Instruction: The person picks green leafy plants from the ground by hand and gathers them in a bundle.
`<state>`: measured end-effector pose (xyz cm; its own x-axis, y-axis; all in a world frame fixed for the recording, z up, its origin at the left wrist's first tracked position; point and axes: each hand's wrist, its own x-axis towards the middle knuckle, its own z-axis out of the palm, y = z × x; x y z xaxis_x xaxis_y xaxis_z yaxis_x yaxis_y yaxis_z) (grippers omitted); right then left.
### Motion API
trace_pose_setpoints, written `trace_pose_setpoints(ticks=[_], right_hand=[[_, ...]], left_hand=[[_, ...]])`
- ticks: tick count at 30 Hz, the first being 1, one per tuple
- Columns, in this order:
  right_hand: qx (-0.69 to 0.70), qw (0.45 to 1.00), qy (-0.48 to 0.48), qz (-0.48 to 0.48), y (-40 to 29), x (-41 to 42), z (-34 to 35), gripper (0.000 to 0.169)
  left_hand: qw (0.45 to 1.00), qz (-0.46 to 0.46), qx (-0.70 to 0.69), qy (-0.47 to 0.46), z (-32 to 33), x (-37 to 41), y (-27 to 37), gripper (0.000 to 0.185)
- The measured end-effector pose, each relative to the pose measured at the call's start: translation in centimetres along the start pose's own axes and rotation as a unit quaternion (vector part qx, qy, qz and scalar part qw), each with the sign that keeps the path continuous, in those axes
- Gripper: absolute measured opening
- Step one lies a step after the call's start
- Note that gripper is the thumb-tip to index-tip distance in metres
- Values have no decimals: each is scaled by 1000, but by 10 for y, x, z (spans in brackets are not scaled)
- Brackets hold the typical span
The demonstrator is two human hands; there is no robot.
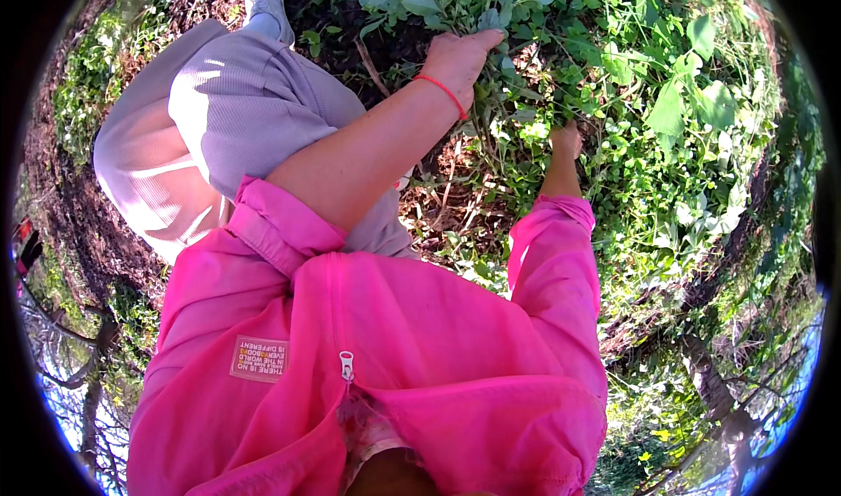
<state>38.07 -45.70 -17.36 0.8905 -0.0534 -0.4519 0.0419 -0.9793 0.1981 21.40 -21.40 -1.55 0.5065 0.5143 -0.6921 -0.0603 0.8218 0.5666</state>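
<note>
My left hand (458,62), with a red cord round its wrist, is closed around a bunch of leafy green plants (473,3) at the upper middle. Stems hang below it beside the palm. To its lower right, my right hand (566,140) reaches low into dense green ground plants (631,167). Leaves cover its fingers, so whether they grip anything is hidden. Both arms wear rolled-up pink sleeves.
Brown soil with dry stems (447,187) lies between my arms. My bent leg in grey trousers (256,101) and a light shoe (268,3) are at the left. Tree trunks (713,384) and branches stand near the lower edges. Broad leaves (670,108) rise at the right.
</note>
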Motion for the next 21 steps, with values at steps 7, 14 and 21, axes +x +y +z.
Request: trace_pose_setpoints(ticks=[7, 14, 21], right_hand=[[84, 990, 107, 23, 10, -13, 6, 36], [140, 979, 145, -30, 12, 5, 16, 68], [248, 964, 19, 92, -17, 37, 20, 83]], left_hand=[[1000, 8, 12, 27, -1, 9, -13, 15], [1000, -17, -12, 6, 1, -2, -1, 33], [997, 2, 33, 67, -5, 6, -5, 18]])
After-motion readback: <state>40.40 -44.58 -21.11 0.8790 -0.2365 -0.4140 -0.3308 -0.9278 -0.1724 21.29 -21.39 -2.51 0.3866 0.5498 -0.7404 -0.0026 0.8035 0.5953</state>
